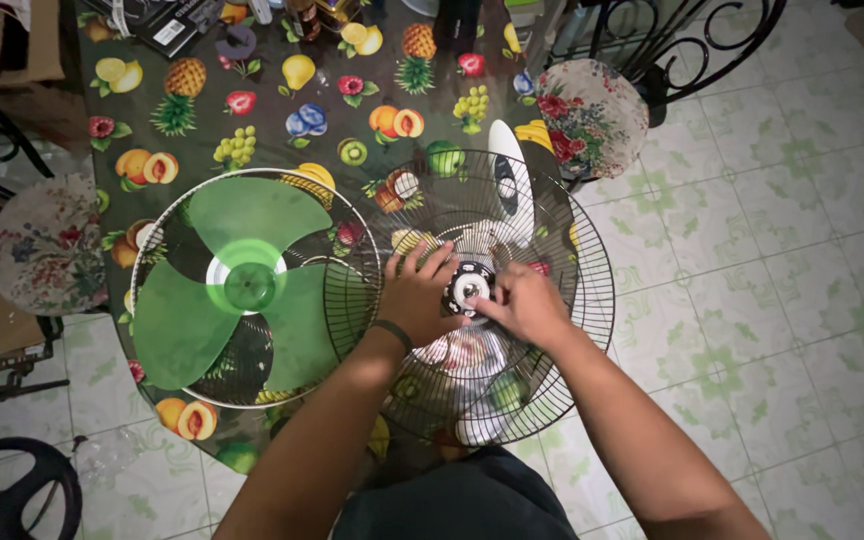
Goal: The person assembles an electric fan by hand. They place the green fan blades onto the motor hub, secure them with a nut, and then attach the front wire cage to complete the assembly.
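Thin dark metal wire in the fan guard [552, 330] and the second grille [167, 330]; translucent, glossy green plastic in the blade [252, 285]. Smooth white plastic on the fan body [508, 180]. Shiny, wipe-clean fruit-print tablecloth [282, 120]; glazed floor tiles [752, 250].

Both hands, left hand [414, 300] and right hand [524, 303], seemingly grip the fan's hub [469, 287]

Domestic dining area: table [282, 110] under fruit-print oilcloth, wrought-iron chairs with floral cushions [592, 115], patterned tile floor [782, 250], bottles [312, 15] at table edge.
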